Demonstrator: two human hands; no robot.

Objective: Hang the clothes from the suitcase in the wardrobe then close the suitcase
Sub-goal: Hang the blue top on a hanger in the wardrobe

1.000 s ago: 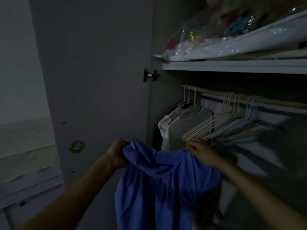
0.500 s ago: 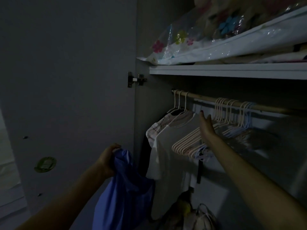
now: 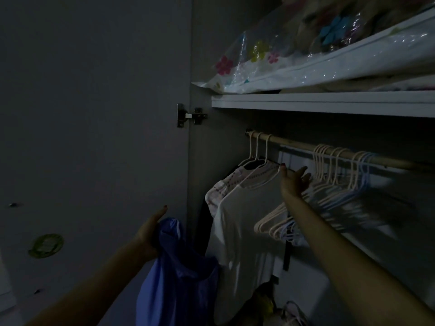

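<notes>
A: Item one, left hand (image 3: 150, 231)?
B: At seven o'clock of the view, arm rising from the lower edge. It grips the bunched top of a blue garment (image 3: 181, 274); the thumb points up, the other fingers sit behind the cloth. The garment hangs limp below the hand, just beside the open wardrobe door (image 3: 94, 137), which fills the nine o'clock side.

A: Item two, right hand (image 3: 294, 182)?
B: Just right of centre, toward three o'clock. Fingers spread and nearly straight, holding nothing. It is raised among the hanging things, its fingertips at the near edge of the empty hangers (image 3: 329, 184); whether it touches one I cannot tell, the light is too dim.

A: Item three, the rail (image 3: 294, 143)?
B: A pale rod running from centre out toward three o'clock, under a white shelf (image 3: 317, 103). Three hangers at its left end carry clothes: a white shirt (image 3: 247, 222) in front, a patterned pale garment (image 3: 223, 184) behind it at its ten o'clock. Right of the hand, a packed cluster of bare hangers, cream and light blue.

A: Item four, upper stock?
B: A clear zipped storage bag with flower print (image 3: 294, 67) lies on the shelf at one o'clock. A metal hinge (image 3: 190, 116) joins door and carcass at eleven o'clock of centre.

A: Floor of the wardrobe?
B: Some heaped items at five o'clock, too dark to name.
</notes>
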